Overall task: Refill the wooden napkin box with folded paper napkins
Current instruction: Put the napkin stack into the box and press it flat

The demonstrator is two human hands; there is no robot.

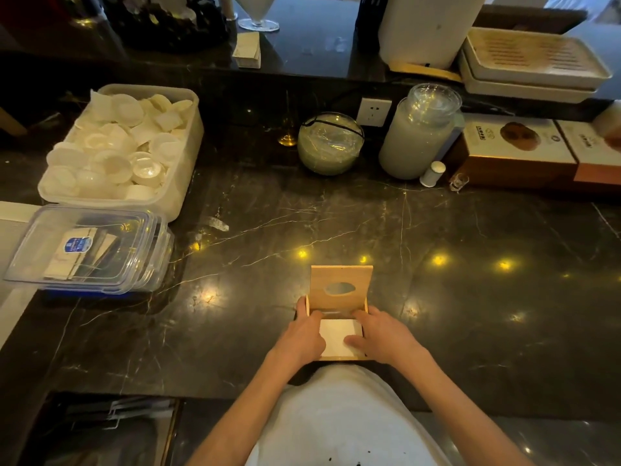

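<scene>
The wooden napkin box (339, 357) sits on the dark marble counter near its front edge. Its lid (341, 280), with an oval slot, stands open and tilts away from me. White folded napkins (336, 332) lie inside the box. My left hand (304, 338) rests on the box's left side with its fingers over the napkins' edge. My right hand (378, 334) covers the right side, thumb pressing on the napkins. Both hands touch the stack and the box walls.
A clear lidded container (87, 247) and a white bin of small cups (121, 142) stand at the left. Glass jars (331, 142) (418, 129), a small white shaker (432, 173), a shot glass (458, 181) and brown boxes (517, 153) line the back.
</scene>
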